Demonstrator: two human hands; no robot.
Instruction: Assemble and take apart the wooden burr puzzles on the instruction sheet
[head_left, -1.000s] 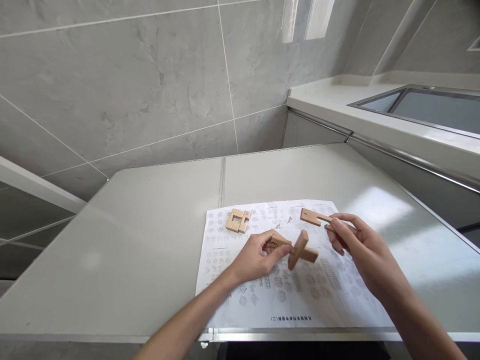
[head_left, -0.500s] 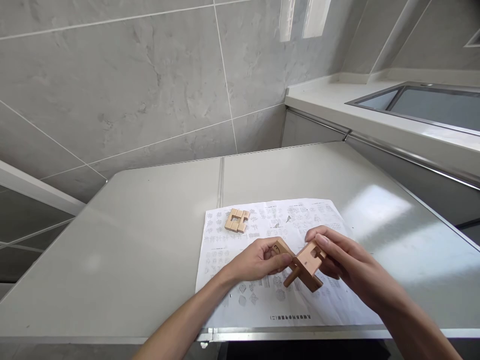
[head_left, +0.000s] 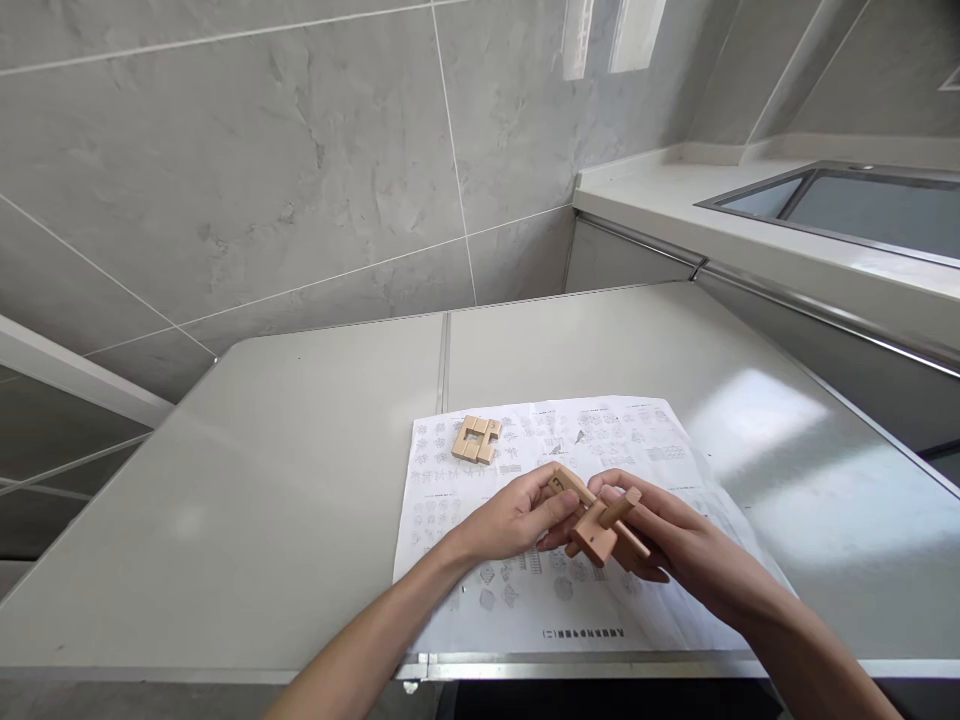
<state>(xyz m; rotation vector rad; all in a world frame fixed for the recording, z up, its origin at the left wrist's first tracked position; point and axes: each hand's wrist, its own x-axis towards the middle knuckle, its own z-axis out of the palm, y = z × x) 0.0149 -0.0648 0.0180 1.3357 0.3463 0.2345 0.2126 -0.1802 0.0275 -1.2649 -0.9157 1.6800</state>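
Note:
Between both hands, above a printed sheet (head_left: 450,515), is a cluster of interlocking wooden puzzle pieces (head_left: 596,535), with a peg sticking up on its right side. My left hand (head_left: 517,515) is closed, thumb and fingers pinching a pale notched piece (head_left: 566,487) with a dark mark on it. The fingers of my right hand (head_left: 660,525) wrap round the far and right side of the cluster; some fingertips are hidden behind the wood. Another flat wooden piece group (head_left: 476,440) with a square hole lies on the sheet's upper left.
The sheet, covered in small diagrams, lies on a grey table (head_left: 300,500) with a seam and a metal front edge. Beyond is a grey tiled wall (head_left: 337,150). A white counter (head_left: 652,195) with a sink (head_left: 862,205) stands at the right.
The wooden cluster has been turned in my hands, so its peg now points up to the right. My right hand has moved lower and left, closer to my left hand.

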